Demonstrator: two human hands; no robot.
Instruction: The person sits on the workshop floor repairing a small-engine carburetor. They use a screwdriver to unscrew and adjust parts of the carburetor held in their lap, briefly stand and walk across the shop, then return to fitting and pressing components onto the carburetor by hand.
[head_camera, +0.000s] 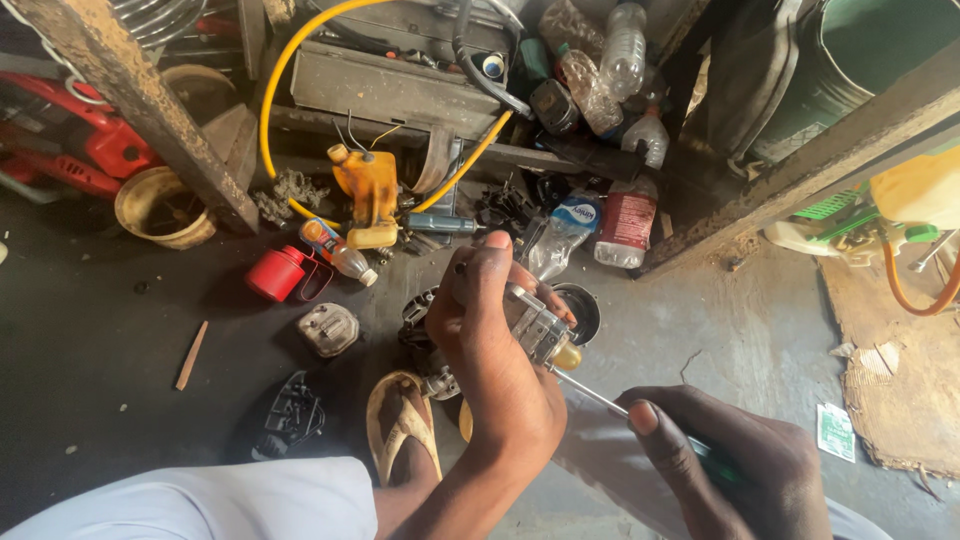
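Observation:
My left hand (490, 350) grips a small grey metal engine part (538, 330) with a yellowish knob on its lower side, held above the floor at the centre of the view. My right hand (730, 465) is closed around the green handle of a screwdriver (590, 392). Its steel shaft runs up and left, and its tip meets the metal part near the yellowish knob. My fingers hide the handle almost entirely.
Below my hands are a sandalled foot (402, 425), a round black part (582, 310) and a grey metal cover (328, 328). A red cap (276, 273), plastic bottles (560, 235), a yellow hose (270, 90) and an orange tank (365, 190) lie behind. Cardboard (900, 360) lies at the right.

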